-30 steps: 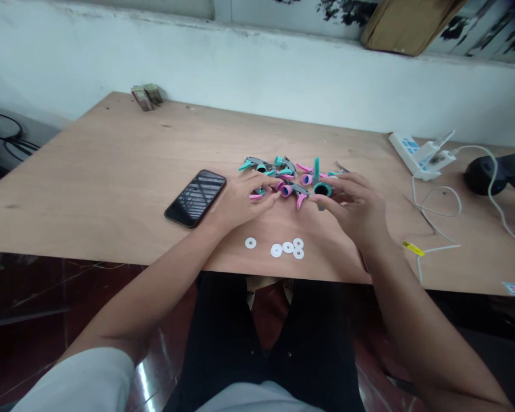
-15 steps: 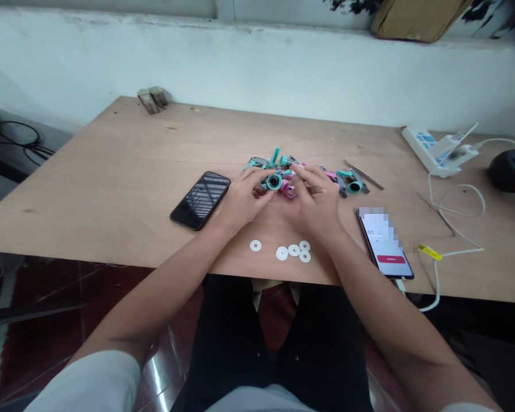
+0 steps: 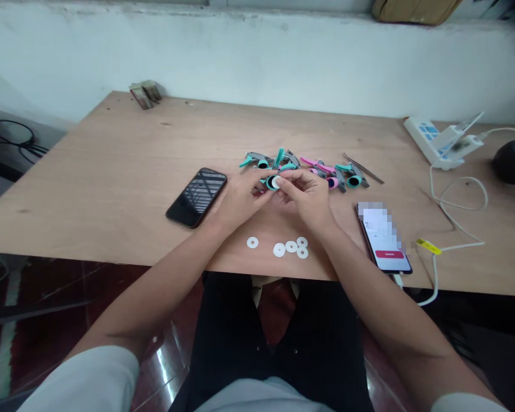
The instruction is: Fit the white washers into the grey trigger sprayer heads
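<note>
Left fingers (image 3: 262, 199) clamp a teal nozzle (image 3: 269, 185), right fingers (image 3: 286, 186) pinch a white disc (image 3: 276, 182), 2 phones (image 3: 196, 197) (image 3: 381, 237) flanking, other nozzles (image 3: 326, 168) beyond.

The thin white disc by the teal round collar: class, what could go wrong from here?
The thin white disc, held by the right hand, might tilt or slip at the teal round collar the left hand holds.
Loose flat white rings lie near the front edge of the brown wooden table; a careless move could brush one off.
</note>
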Demonstrator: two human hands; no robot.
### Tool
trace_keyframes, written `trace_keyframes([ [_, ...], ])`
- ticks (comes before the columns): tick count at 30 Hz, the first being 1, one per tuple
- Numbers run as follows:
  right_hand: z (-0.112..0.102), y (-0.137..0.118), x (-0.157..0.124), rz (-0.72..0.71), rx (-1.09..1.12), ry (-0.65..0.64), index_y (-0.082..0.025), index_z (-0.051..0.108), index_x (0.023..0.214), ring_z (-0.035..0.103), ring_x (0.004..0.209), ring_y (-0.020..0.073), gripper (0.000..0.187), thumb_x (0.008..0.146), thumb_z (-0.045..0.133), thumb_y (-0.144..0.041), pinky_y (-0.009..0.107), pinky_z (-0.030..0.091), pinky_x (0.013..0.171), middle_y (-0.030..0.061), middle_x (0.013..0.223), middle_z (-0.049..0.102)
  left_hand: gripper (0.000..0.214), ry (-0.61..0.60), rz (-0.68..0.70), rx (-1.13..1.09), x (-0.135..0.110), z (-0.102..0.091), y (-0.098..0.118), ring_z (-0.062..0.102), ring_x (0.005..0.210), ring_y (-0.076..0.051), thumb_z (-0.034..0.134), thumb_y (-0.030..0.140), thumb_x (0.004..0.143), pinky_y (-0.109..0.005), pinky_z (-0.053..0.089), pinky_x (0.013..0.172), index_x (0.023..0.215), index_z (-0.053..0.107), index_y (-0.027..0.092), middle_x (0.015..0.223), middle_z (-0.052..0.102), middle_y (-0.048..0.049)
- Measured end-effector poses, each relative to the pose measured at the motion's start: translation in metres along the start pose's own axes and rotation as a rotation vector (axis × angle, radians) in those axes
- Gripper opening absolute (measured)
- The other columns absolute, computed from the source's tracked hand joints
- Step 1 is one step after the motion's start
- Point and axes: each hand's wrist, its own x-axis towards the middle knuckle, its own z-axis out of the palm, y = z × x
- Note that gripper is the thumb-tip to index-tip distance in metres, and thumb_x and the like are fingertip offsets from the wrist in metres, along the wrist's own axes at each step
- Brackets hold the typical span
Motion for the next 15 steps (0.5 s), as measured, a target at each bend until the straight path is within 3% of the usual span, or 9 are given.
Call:
trace_keyframes([
  [8,0.0037,0.0037,0.0015,0.024,-0.027,-0.001,-0.024,0.07,0.095,0.065,0.058,0.0119,0.046,0.078,0.093,-0.06,0.024,0.056,0.047,-0.0034,0.075,0.07,0.031,-0.006,0.036,-0.006,0.0023,0.0,0.0005,0.078,0.107,-0.019,0.073,0.022,0.099,-0.03,0.065,0.093,0.129,0.076,0.019,0.124,0.082,-0.0101],
  [15,-0.0008,0.0061,0.0038,0.072,0.003,-0.034,-0.023,0.076,0.098,0.077,0.07,0.016,0.042,0.079,0.093,-0.056,0.029,0.068,0.06,0.0,0.086,0.077,0.045,-0.006,0.079,-0.012,0.0021,-0.0021,-0.0045,0.076,0.122,-0.024,0.074,0.024,0.094,-0.039,0.064,0.105,0.139,0.075,0.023,0.134,0.079,-0.0105],
])
